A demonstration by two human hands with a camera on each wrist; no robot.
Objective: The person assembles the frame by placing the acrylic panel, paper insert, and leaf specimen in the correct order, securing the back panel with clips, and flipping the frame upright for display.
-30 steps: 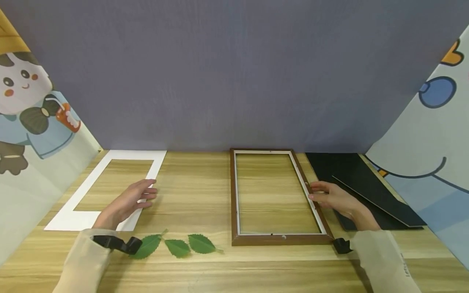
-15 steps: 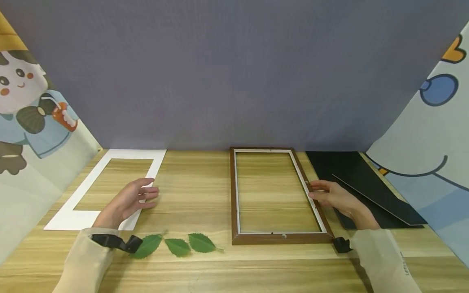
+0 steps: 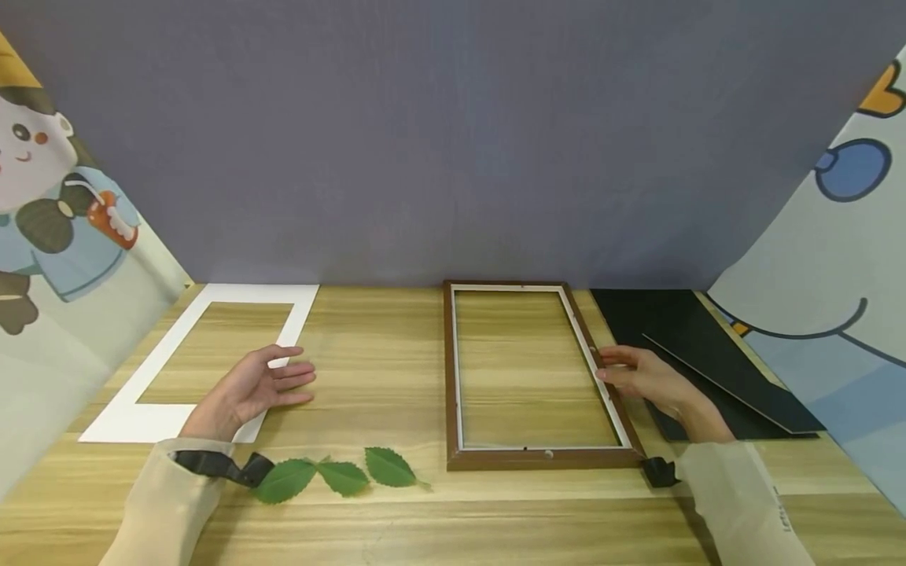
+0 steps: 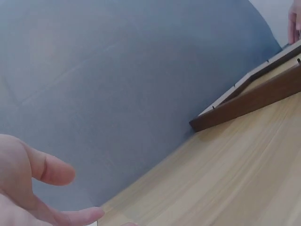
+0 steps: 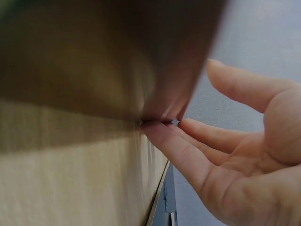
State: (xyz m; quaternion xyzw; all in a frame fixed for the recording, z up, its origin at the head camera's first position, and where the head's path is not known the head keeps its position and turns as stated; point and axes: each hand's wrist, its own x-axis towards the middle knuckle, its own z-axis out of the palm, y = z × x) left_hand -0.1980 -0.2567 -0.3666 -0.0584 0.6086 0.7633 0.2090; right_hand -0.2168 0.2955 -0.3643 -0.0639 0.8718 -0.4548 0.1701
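My left hand hovers with fingers spread over the right border of a white picture mat and the wood beside it. Nothing lies between its fingers, also seen in the left wrist view. A brown picture frame, its white inner edge upward, lies right of centre. Against its right side rest the fairly straight fingers of my right hand. In the right wrist view those fingertips touch the frame's lower side, and the thumb is near its edge. The three green leaves lie in front.
Two black boards overlap at the right, one lying askew on the other. A grey wall rises behind the wooden table. Printed cartoon panels close off both sides.
My left hand has shifted slightly right, its fingers spreading a little more. The right hand stays at the frame. The head view has turned a little.
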